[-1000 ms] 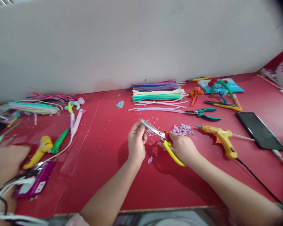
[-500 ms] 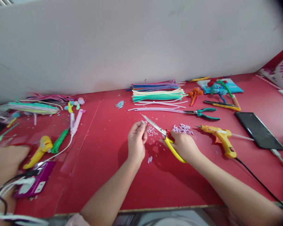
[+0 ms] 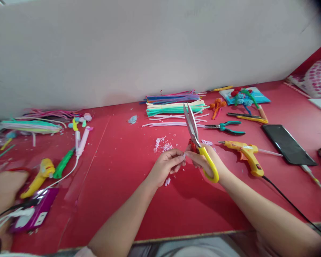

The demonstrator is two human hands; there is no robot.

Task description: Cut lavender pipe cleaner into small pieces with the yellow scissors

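Note:
My right hand (image 3: 203,162) grips yellow-handled scissors (image 3: 195,137), blades closed and pointing up and away over the red table (image 3: 128,200). My left hand (image 3: 167,164) is pinched just left of it, fingertips meeting the right hand's around a tiny pale lilac piece that is hard to make out. A scatter of lilac clippings (image 3: 162,144) lies just beyond the hands, and one small lilac bit (image 3: 167,182) lies under my left hand. Cut lilac pieces (image 3: 206,142) sit partly hidden behind the scissors.
Bundled pipe cleaners (image 3: 175,103) lie by the wall, green-handled pliers (image 3: 226,126) and a yellow glue gun (image 3: 247,153) to the right, then a black phone (image 3: 287,144). At left: another person's hand (image 3: 2,189), a purple power strip (image 3: 33,216), a second glue gun (image 3: 40,176), more pipe cleaners (image 3: 32,125).
The scissors swung from lying low and pointing left to pointing up and away. Both hands drew together nearer me; the left hand turned to pinch at the right hand's fingertips.

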